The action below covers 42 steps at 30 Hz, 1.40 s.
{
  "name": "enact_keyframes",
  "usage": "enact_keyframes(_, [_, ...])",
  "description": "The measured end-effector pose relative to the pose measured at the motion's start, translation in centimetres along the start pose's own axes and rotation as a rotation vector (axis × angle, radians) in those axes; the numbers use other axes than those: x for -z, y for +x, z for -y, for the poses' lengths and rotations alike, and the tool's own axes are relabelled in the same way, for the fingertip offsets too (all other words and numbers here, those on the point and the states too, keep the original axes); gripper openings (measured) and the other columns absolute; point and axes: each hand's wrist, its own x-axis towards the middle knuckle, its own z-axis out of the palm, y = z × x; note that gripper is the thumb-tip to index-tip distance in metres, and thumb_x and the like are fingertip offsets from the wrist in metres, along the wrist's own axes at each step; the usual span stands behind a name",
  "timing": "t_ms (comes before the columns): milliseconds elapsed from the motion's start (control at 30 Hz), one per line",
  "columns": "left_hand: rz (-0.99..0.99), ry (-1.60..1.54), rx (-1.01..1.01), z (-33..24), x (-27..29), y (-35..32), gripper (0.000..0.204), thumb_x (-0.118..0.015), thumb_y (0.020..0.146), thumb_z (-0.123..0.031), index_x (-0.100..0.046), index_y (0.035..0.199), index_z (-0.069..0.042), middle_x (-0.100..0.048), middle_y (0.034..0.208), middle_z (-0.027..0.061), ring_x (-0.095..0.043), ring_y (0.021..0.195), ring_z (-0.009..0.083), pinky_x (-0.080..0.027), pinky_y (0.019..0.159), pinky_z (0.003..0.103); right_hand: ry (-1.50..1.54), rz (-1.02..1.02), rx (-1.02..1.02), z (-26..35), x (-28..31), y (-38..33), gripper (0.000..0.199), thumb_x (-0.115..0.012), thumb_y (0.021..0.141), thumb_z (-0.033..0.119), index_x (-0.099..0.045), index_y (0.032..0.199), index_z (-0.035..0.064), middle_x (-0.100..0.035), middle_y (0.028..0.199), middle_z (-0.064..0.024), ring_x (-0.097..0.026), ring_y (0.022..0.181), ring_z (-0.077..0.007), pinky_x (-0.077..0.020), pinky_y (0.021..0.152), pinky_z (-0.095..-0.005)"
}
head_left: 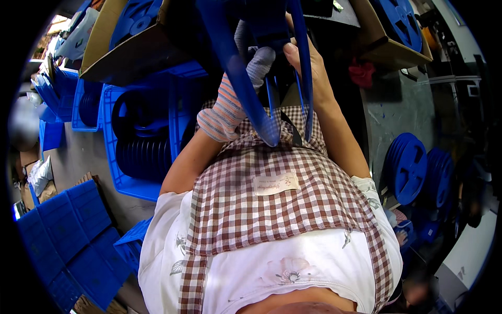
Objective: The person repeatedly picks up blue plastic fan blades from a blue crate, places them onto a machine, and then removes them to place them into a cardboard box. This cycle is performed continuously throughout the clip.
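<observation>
A blue plastic reel (226,43) stands on edge in front of my chest, its two rims curving down toward the apron. My left hand (232,98), in a striped orange and grey knitted glove, closes around it from the left, with the grey thumb showing between the rims. My bare right hand (307,58) grips its right side, thumb pressed near the hub. Most of my fingers are hidden behind the reel, and its upper part runs out of the picture.
Cardboard boxes with blue reels stand at the far left (125,47) and far right (392,49). Left of me a blue crate (112,157) holds black reels. More blue reels (407,167) stand at my right. A red cloth (362,72) lies beyond my right arm.
</observation>
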Motion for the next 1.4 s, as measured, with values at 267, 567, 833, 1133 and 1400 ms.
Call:
enact_keyframes(267, [0.084, 0.278, -0.052, 1.5, 2.2, -0.6, 0.069, -0.065, 0.093, -0.026, -0.029, 0.149, -0.010, -0.056, 0.128, 0.0103, -0.060, 0.104, 0.0180, -0.052, 0.083, 0.029, -0.145, 0.055, -0.016, 0.4, -0.2, 0.0, 0.072, -0.055, 0.090, 0.047, -0.036, 0.148, 0.0110, -0.046, 0.087, -0.0048, -0.050, 0.078, -0.0141, -0.0418, 0.073, -0.0308])
enact_keyframes(567, [0.566, 1.381, -0.604, -4.6, 4.2, 1.5, 0.039, -0.062, 0.094, -0.021, -0.056, 0.126, -0.001, -0.065, 0.114, 0.0159, -0.064, 0.106, 0.0219, -0.052, 0.093, 0.032, -0.693, 0.281, 0.084, 7.4, 4.8, 2.1, 0.075, -0.061, 0.082, 0.054, -0.037, 0.147, 0.0277, -0.063, 0.116, -0.0247, -0.061, 0.109, -0.0406, -0.0466, 0.096, -0.0436])
enact_keyframes(833, [0.530, -0.164, -0.094, -13.1, 6.5, 15.1, 0.030, -0.055, 0.096, -0.014, -0.055, 0.121, 0.004, -0.065, 0.110, 0.0145, -0.066, 0.103, 0.0236, -0.058, 0.089, 0.035, -1.110, 0.159, 0.231, 9.5, 9.2, 18.6, 0.081, -0.037, 0.080, 0.082, -0.036, 0.147, 0.0358, -0.057, 0.124, -0.0254, -0.057, 0.114, -0.0408, -0.0460, 0.096, -0.0493])
enact_keyframes(1133, [0.132, -0.275, -0.069, -14.2, 4.9, 26.8, 0.033, -0.038, 0.101, -0.014, -0.045, 0.127, 0.005, -0.058, 0.119, 0.0228, -0.063, 0.107, 0.0304, -0.052, 0.097, 0.038, -1.294, 0.107, 0.169, 16.7, 6.7, 29.3, 0.073, -0.047, 0.089, 0.062, -0.036, 0.147, 0.0201, -0.040, 0.147, -0.0188, -0.037, 0.136, -0.0357, -0.0283, 0.113, -0.0413])
enact_keyframes(1400, [0.006, 0.039, -0.062, -16.3, -0.2, 17.3, 0.036, -0.041, 0.102, -0.014, -0.041, 0.127, 0.011, -0.058, 0.119, 0.0260, -0.062, 0.111, 0.0316, -0.057, 0.095, 0.039, -1.415, 0.200, 0.383, 16.5, 6.2, 29.3, 0.074, -0.046, 0.089, 0.062, -0.036, 0.148, 0.0182, -0.033, 0.152, -0.0187, -0.027, 0.142, -0.0354, -0.0191, 0.117, -0.0421])
